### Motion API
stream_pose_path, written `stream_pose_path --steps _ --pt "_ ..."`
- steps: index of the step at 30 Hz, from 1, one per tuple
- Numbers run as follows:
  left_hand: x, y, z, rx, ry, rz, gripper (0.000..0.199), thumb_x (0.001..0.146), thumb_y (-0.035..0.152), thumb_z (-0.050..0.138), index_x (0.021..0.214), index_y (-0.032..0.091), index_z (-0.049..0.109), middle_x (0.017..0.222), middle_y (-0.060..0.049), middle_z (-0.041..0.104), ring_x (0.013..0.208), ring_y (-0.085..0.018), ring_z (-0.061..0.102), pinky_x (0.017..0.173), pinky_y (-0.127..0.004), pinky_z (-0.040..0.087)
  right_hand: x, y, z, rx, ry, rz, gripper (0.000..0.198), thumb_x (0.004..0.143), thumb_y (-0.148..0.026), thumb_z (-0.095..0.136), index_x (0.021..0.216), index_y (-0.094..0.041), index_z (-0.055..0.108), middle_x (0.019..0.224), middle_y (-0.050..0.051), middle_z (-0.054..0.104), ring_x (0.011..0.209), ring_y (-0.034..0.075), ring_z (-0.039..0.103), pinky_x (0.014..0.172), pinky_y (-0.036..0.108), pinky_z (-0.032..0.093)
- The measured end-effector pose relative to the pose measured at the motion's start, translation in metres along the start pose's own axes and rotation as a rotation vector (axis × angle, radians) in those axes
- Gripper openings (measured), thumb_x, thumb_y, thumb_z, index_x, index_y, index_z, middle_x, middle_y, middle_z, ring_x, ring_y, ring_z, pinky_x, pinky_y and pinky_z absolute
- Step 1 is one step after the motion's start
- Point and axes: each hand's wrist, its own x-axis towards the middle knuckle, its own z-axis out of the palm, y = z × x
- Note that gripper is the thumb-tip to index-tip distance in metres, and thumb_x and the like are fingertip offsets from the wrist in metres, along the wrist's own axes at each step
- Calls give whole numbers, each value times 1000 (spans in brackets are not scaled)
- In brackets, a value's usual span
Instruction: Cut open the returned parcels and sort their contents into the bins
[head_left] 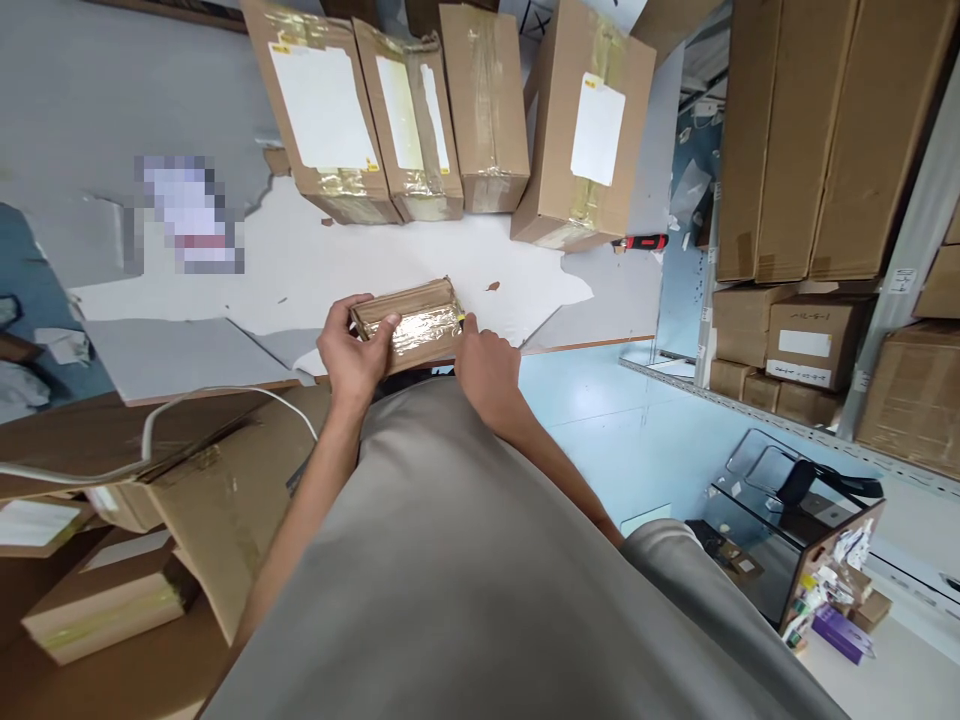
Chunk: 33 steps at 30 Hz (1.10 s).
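Note:
A small cardboard box (417, 328), wrapped in shiny clear tape, is tilted slightly at the near edge of the table. My left hand (352, 350) grips its left end, the thumb lying on top and the fingers behind. At the box's right end, my right hand (486, 365) is closed with the index finger bent toward the corner. A small yellow bit shows by that fingertip; whatever the hand holds is hidden by the fingers.
Several taped cartons (487, 110) stand along the table's far side. A red and black tool (646, 242) lies by the rightmost one. White paper (300, 250) covers part of the table (67, 100). A large open carton (217, 510) is at left, and shelves with boxes (802, 340) are at right.

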Motion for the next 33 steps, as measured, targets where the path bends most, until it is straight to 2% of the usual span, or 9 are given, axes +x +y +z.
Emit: stream_pose_path --steps 10,15,19,22,26,29,33 --pt "3 -9 0 21 -7 15 49 99 31 90 141 10 76 117 -4 76 91 -17 57 89 -33 51 -3 8 2 18 -6 -19 63 122 -15 39 185 -16 42 132 19 86 124 29 85 102 37 67" --pt "4 -14 1 10 -1 40 50 99 39 89 139 13 75 127 -8 80 101 -22 65 95 -37 55 -3 8 0 23 -8 -28 63 123 -16 39 186 -18 40 132 18 86 123 29 86 102 39 66" --pt "4 -15 2 20 4 35 51 94 48 86 137 21 76 127 -9 81 104 -29 72 98 -43 60 -4 7 -3 17 7 -32 62 124 -17 39 186 -19 40 130 17 86 121 29 86 101 39 67" --pt "3 -15 2 13 7 40 53 93 55 85 135 25 75 125 -10 80 104 -32 74 99 -47 62 0 6 -5 -12 17 -33 63 124 -18 40 187 -20 38 131 18 85 123 29 86 102 38 67" --pt "1 -13 1 33 4 19 55 91 55 84 136 24 77 115 -9 79 95 -30 72 92 -45 62 4 5 -6 -31 -11 -13 62 123 -15 41 185 -16 41 132 20 85 126 30 85 105 39 66" --pt "0 -13 1 54 4 14 55 90 54 83 136 24 77 109 -7 78 92 -29 69 89 -43 61 1 4 -8 -34 -17 -25 63 124 -18 39 187 -19 39 131 19 85 124 30 85 103 39 66" --pt "1 -15 1 40 -3 13 55 92 56 83 137 24 77 109 -6 76 91 -28 67 88 -42 59 -2 3 -7 -21 -12 -30 65 124 -17 38 189 -21 36 132 18 84 123 29 85 103 39 66"
